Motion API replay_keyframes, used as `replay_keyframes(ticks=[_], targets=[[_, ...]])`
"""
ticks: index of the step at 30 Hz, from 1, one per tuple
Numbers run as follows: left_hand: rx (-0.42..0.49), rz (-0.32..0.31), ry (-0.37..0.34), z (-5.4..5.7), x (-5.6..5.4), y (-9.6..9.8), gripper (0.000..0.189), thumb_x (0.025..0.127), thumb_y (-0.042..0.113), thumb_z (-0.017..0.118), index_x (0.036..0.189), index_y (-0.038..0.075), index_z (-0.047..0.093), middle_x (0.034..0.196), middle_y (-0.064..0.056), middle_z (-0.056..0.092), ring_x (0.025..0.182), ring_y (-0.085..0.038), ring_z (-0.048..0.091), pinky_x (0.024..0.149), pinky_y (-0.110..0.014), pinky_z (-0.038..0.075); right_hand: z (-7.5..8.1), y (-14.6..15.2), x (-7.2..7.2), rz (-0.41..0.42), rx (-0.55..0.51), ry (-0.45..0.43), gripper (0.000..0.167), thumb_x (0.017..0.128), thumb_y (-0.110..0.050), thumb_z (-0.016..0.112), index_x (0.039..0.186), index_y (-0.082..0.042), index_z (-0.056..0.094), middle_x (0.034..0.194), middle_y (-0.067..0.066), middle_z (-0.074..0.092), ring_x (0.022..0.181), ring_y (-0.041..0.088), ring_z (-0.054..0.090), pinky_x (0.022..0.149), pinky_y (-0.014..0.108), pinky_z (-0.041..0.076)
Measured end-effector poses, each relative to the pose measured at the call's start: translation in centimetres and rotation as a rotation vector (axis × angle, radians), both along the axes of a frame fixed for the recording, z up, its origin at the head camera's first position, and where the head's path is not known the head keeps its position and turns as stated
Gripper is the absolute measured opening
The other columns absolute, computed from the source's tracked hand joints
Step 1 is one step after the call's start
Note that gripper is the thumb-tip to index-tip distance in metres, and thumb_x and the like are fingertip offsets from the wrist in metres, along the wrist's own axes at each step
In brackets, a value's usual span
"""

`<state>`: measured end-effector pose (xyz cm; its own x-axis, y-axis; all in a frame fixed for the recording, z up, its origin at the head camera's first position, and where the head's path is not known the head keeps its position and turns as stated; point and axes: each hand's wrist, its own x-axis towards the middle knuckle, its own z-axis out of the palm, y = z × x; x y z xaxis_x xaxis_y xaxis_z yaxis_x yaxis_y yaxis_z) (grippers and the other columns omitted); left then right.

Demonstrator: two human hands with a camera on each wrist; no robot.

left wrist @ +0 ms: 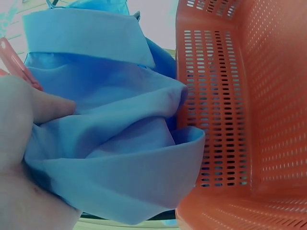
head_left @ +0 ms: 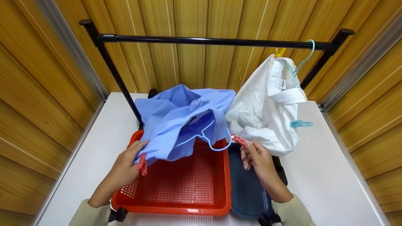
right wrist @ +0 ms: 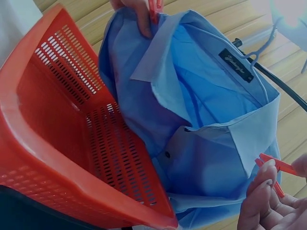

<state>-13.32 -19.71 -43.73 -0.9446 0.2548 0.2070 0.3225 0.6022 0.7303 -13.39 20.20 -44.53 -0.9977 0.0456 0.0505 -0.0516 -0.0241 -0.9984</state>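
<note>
A blue collared shirt (head_left: 169, 116) with a light blue hanger (head_left: 216, 149) in its neck is held above a red basket. At the shirt's left edge, my left hand (head_left: 127, 163) grips the cloth, some fingers hidden by it. Beside that thumb, a red clothespin (head_left: 143, 164) sits at the shirt's edge. My right hand (head_left: 259, 157) pinches another red clothespin (head_left: 238, 139) between thumb and fingers. In the right wrist view this clothespin (right wrist: 276, 167) is close to the collar's right side; whether it touches the cloth I cannot tell. A dark label (right wrist: 236, 65) shows inside the collar.
The red basket (head_left: 171, 209) stands below the shirt, with a dark blue bin (head_left: 249, 194) to its right. A black rail (head_left: 201, 40) spans the back. From its right end hangs a white garment (head_left: 257, 103) with yellow (head_left: 279, 52) and teal (head_left: 301, 123) clothespins.
</note>
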Motion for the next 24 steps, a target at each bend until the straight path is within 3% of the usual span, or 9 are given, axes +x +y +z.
replay_keyframes(ticks=[7, 14, 18, 24], targets=[[0.021, 0.031, -0.010, 0.2, 0.1, 0.4, 0.052, 0.095, -0.016, 0.062, 0.145, -0.004, 0.059, 0.115, -0.011, 0.058, 0.108, -0.033, 0.058, 0.082, -0.040, 0.050, -0.3, -0.1, 0.0, 0.025, 0.049, -0.010, 0.027, 0.112, -0.010, 0.047, 0.099, 0.009, 0.060, 0.073, 0.008, 0.057, 0.050, 0.011, 0.051, 0.048, 0.022, 0.045], [0.042, 0.056, -0.023, 0.2, 0.3, 0.7, 0.048, 0.097, -0.011, 0.062, 0.145, -0.004, 0.058, 0.119, -0.013, 0.060, 0.114, -0.035, 0.058, 0.099, -0.056, 0.051, -1.2, 0.0, 0.0, 0.041, 0.094, -0.003, 0.026, 0.111, -0.006, 0.049, 0.101, 0.016, 0.058, 0.073, 0.011, 0.057, 0.049, 0.011, 0.052, 0.047, 0.020, 0.046], [0.043, 0.070, -0.035, 0.3, 0.3, 0.8, 0.049, 0.098, -0.011, 0.061, 0.146, -0.005, 0.058, 0.115, -0.012, 0.059, 0.111, -0.034, 0.058, 0.093, -0.052, 0.051, -1.6, 0.1, 0.1, 0.060, 0.105, -0.004, 0.025, 0.110, -0.003, 0.050, 0.101, 0.018, 0.057, 0.074, 0.012, 0.058, 0.049, 0.011, 0.053, 0.047, 0.021, 0.047], [0.053, 0.075, -0.033, 0.3, 0.4, 0.9, 0.048, 0.098, -0.010, 0.060, 0.146, -0.005, 0.058, 0.114, -0.012, 0.059, 0.110, -0.033, 0.057, 0.090, -0.048, 0.050, -2.2, 0.3, 0.4, 0.084, 0.139, -0.058, 0.022, 0.111, -0.006, 0.052, 0.100, 0.011, 0.060, 0.076, 0.013, 0.059, 0.050, 0.013, 0.054, 0.049, 0.022, 0.048]])
